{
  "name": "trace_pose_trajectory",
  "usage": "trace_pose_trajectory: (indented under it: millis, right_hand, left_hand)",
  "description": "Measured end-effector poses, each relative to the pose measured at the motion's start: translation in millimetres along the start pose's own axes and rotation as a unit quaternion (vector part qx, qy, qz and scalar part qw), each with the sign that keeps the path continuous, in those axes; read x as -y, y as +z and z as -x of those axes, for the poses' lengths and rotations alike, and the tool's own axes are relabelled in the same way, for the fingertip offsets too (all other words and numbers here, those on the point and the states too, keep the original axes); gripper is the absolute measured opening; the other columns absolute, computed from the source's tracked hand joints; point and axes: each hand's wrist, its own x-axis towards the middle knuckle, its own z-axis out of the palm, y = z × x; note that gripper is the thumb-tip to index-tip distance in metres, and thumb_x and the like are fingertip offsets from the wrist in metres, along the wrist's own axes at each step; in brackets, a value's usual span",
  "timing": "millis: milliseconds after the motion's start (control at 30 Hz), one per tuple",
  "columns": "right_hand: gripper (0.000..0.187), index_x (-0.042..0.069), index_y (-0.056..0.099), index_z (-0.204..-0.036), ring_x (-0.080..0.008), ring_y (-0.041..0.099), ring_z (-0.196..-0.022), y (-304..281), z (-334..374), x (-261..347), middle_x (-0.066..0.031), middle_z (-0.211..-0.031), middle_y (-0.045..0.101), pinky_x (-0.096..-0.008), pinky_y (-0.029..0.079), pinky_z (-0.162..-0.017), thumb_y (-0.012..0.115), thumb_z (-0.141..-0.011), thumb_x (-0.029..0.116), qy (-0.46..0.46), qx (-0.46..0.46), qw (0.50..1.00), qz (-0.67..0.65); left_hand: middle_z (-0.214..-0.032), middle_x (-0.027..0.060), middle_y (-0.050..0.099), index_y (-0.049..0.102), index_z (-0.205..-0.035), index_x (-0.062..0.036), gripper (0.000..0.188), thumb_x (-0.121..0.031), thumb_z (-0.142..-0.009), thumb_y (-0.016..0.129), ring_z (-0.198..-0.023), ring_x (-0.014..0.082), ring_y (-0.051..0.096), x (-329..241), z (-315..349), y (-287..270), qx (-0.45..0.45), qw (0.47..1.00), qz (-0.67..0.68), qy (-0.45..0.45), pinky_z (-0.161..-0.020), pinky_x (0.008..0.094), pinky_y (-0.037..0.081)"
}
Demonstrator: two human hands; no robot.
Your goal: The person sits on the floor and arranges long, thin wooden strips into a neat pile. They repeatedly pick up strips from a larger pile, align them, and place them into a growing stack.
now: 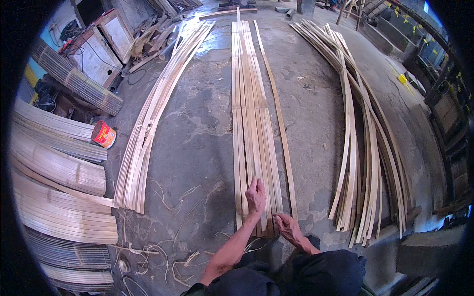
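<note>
A row of long, pale bamboo slats lies side by side on the floor in front of me, running away toward the far end. My left hand is closed over the near part of this row, its fingers pinching one bamboo slat. Lower and to the right, my right hand touches the near ends at the row's right edge. Its fingers are bent and pressed together, and what they grip is too small to make out. Just right of the row, a single loose slat lies apart.
Loose slat bundles lie left and right on the concrete floor. Rolled slat mats are stacked at the far left beside a red tin. Thin binding strips are scattered near my left arm. Scrap wood lies at the back.
</note>
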Motion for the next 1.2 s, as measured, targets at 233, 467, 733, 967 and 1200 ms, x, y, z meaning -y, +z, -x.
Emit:
trace_pose_trajectory:
  millis: [233, 467, 733, 967, 1200]
  right_hand:
    - [0.039, 0.004, 0.051, -0.135, -0.0131, 0.052, -0.069, -2.8, -5.0, 19.2, -0.0039, -0.079, 0.057, -0.0278, 0.045, -0.064, 0.048, -0.101, 0.023, 0.01, 0.066, 0.996, -0.062]
    - [0.057, 0.01, 0.031, -0.15, -0.0104, 0.044, -0.065, 5.3, -9.6, 22.9, -0.0005, -0.072, 0.05, -0.028, 0.041, -0.059, 0.054, -0.098, 0.02, 0.058, 0.089, 0.99, -0.09]
    - [0.065, 0.014, 0.024, -0.153, -0.0127, 0.057, -0.067, -10.4, -5.4, 41.5, -0.0072, -0.078, 0.065, -0.0293, 0.048, -0.062, 0.057, -0.097, 0.017, 0.095, 0.085, 0.984, -0.122]
    - [0.065, 0.009, 0.025, -0.152, -0.0084, 0.046, -0.073, -4.1, -1.8, 2.0, 0.0014, -0.086, 0.058, -0.0241, 0.043, -0.065, 0.058, -0.097, 0.017, 0.052, 0.065, 0.994, -0.063]
    - [0.065, 0.01, 0.026, -0.152, -0.009, 0.045, -0.074, -7.9, -0.1, 0.0, 0.0014, -0.087, 0.055, -0.0252, 0.043, -0.067, 0.059, -0.096, 0.017, 0.078, 0.1, 0.99, -0.066]
  left_hand:
    - [-0.061, 0.0155, 0.055, 0.059, -0.101, 0.0007, 0.03, -0.027, -0.099, 0.047, -0.056, 0.0243, 0.06, 37.2, -0.9, 27.1, 0.009, 0.999, -0.036, -0.021, -0.054, 0.0417, 0.044]
    - [-0.058, 0.0091, 0.055, 0.054, -0.09, -0.001, 0.027, -0.025, -0.099, 0.046, -0.047, 0.0193, 0.056, 27.4, -2.1, 24.6, 0.03, 0.999, 0.007, -0.027, -0.047, 0.0374, 0.043]
    - [-0.063, 0.0205, 0.058, 0.049, -0.09, 0.0002, 0.022, -0.022, -0.095, 0.051, -0.059, 0.0377, 0.061, 23.2, -4.1, 18.1, 0.089, 0.986, -0.108, 0.095, -0.056, 0.0476, 0.046]
    - [-0.077, 0.0264, 0.061, 0.056, -0.103, 0.002, 0.03, -0.026, -0.093, 0.051, -0.076, 0.0423, 0.064, 28.2, -3.3, 30.2, 0.127, 0.966, -0.219, 0.051, -0.066, 0.0503, 0.047]
    - [-0.079, 0.0316, 0.063, 0.044, -0.123, -0.0004, 0.042, -0.026, -0.091, 0.053, -0.076, 0.0487, 0.064, 17.0, 10.2, 21.0, 0.165, 0.965, -0.203, 0.028, -0.066, 0.0537, 0.052]
